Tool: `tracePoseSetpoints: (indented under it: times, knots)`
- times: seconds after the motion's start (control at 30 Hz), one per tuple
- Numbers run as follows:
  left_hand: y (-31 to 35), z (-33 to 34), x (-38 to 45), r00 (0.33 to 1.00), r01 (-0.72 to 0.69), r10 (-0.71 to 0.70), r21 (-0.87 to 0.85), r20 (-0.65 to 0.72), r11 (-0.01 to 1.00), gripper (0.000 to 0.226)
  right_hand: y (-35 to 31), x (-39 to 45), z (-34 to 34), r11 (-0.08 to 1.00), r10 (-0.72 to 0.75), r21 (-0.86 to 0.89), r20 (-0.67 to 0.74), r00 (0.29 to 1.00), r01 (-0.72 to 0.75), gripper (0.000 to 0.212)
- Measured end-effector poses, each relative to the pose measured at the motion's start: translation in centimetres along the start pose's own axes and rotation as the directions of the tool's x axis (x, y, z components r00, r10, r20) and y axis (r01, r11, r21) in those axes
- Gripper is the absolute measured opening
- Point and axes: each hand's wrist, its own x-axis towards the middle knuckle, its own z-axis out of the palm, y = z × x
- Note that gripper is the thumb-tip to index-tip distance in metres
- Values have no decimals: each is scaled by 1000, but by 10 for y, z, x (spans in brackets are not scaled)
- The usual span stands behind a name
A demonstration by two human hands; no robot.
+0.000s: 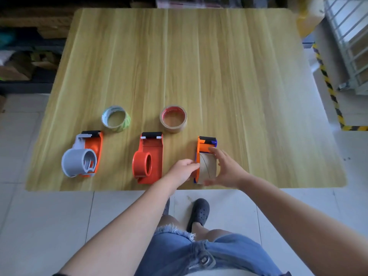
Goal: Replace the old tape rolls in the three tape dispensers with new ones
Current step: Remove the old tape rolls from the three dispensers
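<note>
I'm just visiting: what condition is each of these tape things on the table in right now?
Grey dispenser: lying on its side, spool bare.
Red dispenser: lying down, spool bare.
Orange-blue dispenser: carries a cardboard core.
Green tape roll: lying flat, untouched.
Brown tape roll: lying flat, untouched.
Left hand: touching the dispenser's plate.
Right hand: cupping the core.

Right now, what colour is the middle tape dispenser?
Red, with a black roller at its far end; head view.

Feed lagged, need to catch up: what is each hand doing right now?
Left hand: closed on the edge of the orange-and-blue dispenser.
Right hand: open, fingers spread around the cardboard core.
</note>
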Motion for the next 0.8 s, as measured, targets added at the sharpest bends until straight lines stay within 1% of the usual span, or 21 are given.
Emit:
tracePoseSetpoints:
  times: [0.07, 0.17, 0.23, 0.3, 0.5, 0.67, 0.8]
  knots:
    - [-2, 3, 1, 1000, 6, -5, -60, 4, 998, 17, 8, -1, 6, 1000, 17, 14, 6, 1000, -17, 110]
    - [-2, 5, 2, 1000, 5, -1, -138, 31, 990, 21, 15, 1, 12, 998, 22, 55, -8, 1000, -21, 109]
    - [-1, 5, 3, 1000, 1, 3, -141, 25, 990, 20, 17, 3, 14, 993, 35, 115, -29, 999, -31, 106]
    - [2, 5, 4, 1000, -27, 26, -115, -9, 993, 21, 18, 6, 14, 985, 51, 166, -40, 998, -43, 105]
    - [9, 7, 5, 996, -66, 57, -143, -70, 987, 30, 17, 10, 6, 951, 46, 308, -34, 998, -33, 97]
    - [12, 10, 4, 993, -85, 70, -160, -98, 983, 24, 18, 10, 1, 916, 49, 398, 16, 999, -51, 98]
    - [12, 7, 5, 986, -83, 61, -136, -156, 987, 19, 20, 5, -5, 850, 59, 522, 39, 997, -71, 94]
